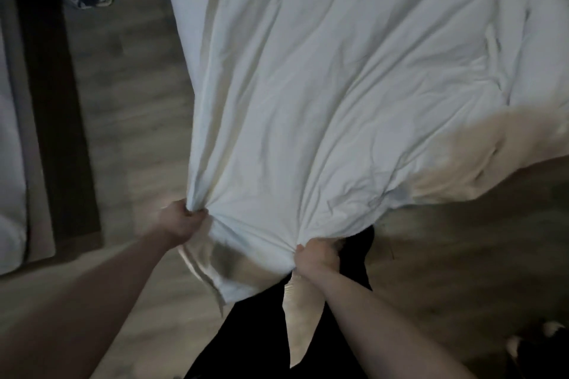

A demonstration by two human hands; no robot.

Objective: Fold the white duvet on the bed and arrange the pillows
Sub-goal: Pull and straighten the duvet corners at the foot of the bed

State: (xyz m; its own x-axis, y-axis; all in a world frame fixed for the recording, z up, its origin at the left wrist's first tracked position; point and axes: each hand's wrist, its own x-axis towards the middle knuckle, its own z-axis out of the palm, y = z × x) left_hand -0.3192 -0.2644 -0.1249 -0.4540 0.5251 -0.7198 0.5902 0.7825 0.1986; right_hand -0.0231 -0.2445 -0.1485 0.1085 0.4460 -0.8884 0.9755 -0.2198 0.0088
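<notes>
While we stand at the foot end of the bed (pixel 187 9), the one white duvet (pixel 354 86) lies creased and spread over it, its near edge drawn off above the wooden floor (pixel 138 120). Our left hand (pixel 181 220) and right hand (pixel 314 255) each clench a bunch of that edge.

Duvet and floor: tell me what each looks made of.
Duvet: soft white woven fabric, probably cotton, matte; it creases and bunches where both hands grip it. Floor: grey-brown wood-look planks, maybe laminate; faint grain and a dull sheen.
</notes>
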